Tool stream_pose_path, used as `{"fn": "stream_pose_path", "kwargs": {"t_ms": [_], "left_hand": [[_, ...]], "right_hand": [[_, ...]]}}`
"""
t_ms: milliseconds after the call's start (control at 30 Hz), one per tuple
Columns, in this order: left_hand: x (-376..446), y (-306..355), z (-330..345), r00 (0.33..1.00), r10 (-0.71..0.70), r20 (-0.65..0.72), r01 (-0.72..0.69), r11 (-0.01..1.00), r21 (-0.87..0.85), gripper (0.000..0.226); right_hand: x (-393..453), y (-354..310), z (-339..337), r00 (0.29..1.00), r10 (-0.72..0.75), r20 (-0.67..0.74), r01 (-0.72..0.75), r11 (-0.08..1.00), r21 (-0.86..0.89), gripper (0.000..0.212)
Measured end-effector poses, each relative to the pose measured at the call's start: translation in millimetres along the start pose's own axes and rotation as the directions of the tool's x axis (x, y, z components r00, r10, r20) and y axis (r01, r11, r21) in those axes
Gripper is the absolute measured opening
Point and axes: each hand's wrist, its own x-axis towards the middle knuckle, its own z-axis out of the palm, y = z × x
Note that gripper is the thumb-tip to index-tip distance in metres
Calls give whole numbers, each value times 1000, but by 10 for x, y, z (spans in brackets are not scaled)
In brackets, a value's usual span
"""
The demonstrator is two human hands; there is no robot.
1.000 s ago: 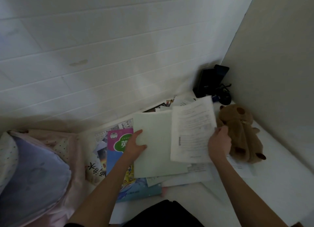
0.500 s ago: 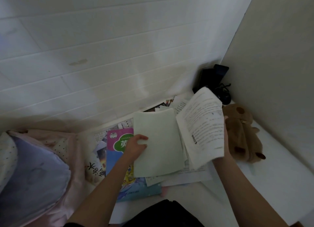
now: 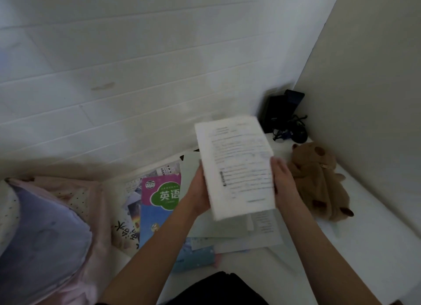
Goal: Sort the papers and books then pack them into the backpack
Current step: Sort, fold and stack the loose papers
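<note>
Printed papers (image 3: 237,165), a blurred sheaf, are held up above the heap of loose sheets (image 3: 239,236) on the white surface (image 3: 364,247). The left hand (image 3: 197,190) grips its left edge and the right hand (image 3: 281,181) grips its right edge. The English textbook (image 3: 160,197) lies left of the heap, beside the pink backpack (image 3: 45,236). A brown plush toy (image 3: 319,179) lies to the right.

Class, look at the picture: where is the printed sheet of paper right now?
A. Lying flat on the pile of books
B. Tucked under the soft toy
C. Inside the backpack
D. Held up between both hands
D: the printed sheet is raised above the pile, with the left hand at one edge and the right hand at the other.
</note>
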Motion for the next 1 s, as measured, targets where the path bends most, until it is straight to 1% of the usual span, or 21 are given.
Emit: {"fn": "stream_pose_path", "kwargs": {"t_ms": [33,67,100,133,167,200,233,300,333,367,433,500,567,600,667,733,800,833,900,933,1000], "left_hand": [[0,47,-2,1000,-2,-13,0,993,-117,61],[40,68,-47,998,6,-57,-11,995,-96,58],[45,81,-67,997,25,-78,-29,999,-41,48],[77,74,-109,983,64,-170,-54,997,62,38],[115,53,-153,959,89,-270,-56,990,128,30],[137,36,-189,930,119,-349,-55,980,189,28],[127,25,-215,912,147,-383,-58,970,235,29],[75,14,-253,896,237,-375,-86,922,377,27],[55,13,-274,875,297,-383,-93,878,470,25],[51,13,-309,839,363,-406,-88,826,556,22],[55,20,-411,779,436,-451,-59,767,639,21],[56,41,-501,770,438,-464,-23,746,665,18],[62,69,-603,775,393,-494,34,756,654,18],[54,80,-631,773,368,-517,68,762,644,19],[49,89,-662,734,381,-563,110,751,651,24],[78,54,-711,693,414,-590,135,730,670,26],[91,11,-718,687,422,-592,158,708,688,26],[111,-22,-737,693,420,-586,178,688,704,29],[131,-71,-742,704,405,-583,213,663,718,41],[130,-81,-722,716,373,-590,212,689,693,47],[136,-94,-659,755,265,-599,174,800,574,51]], "right_hand": [[16,53,-19,998,-35,-60,31,998,-55,22],[58,120,-56,989,-74,-130,53,986,-155,23],[65,162,-58,981,-103,-164,61,968,-244,24],[74,219,-80,981,-106,-165,50,948,-314,23],[66,268,-102,988,-69,-136,17,934,-357,22],[71,324,-115,995,-13,-97,-25,924,-382,22],[75,372,-127,998,48,-49,-63,919,-389,26],[98,431,-109,992,126,19,-109,914,-392,34],[101,462,-97,990,140,32,-114,900,-421,34],[91,486,-79,989,143,41,-108,878,-467,31],[88,579,-56,983,172,59,-107,809,-578,22],[89,687,-39,974,215,66,-122,752,-648,18],[80,762,-31,983,180,33,-108,718,-688,24],[81,781,-46,992,129,5,-87,694,-714,30],[89,798,-105,996,-26,-86,-53,607,-793,41],[83,789,-201,956,-185,-230,-103,521,-847,50],[50,751,-324,883,-267,-385,-230,469,-853,58],[34,744,-399,853,-287,-435,-282,447,-849,63],[19,743,-536,825,-271,-496,-362,420,-832,75],[30,751,-586,828,-235,-509,-391,409,-824,82],[69,761,-602,871,-123,-476,-404,373,-835,94]]}}
